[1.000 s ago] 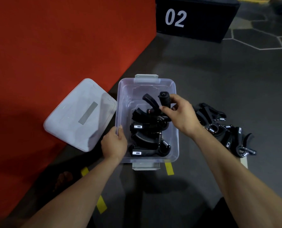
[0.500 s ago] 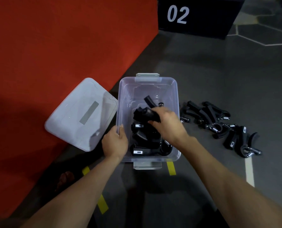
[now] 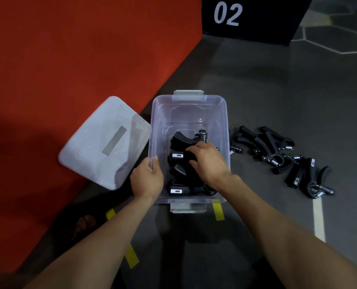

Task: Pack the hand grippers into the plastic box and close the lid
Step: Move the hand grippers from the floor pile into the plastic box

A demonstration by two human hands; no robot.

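Floor [image 3: 267, 97] of dark rubbery matting ran beside a red mat [image 3: 79, 59], and on it stood the clear plastic box [image 3: 189, 101], rounded at the corners, with grey latches. A second earlier the right hand [image 3: 210, 163] had held a gripper above the rim; now it had sunk inside, fingers curled round that gripper [image 3: 181, 140] on the pile, so this one was nearly placed. The left hand [image 3: 147, 178] still gripped the box's left wall. The frosted lid [image 3: 104, 142], flat with a grey label, lay just left of the box, still off. More black grippers [image 3: 281, 155], foam-handled with steel springs, waited on the floor to the right.
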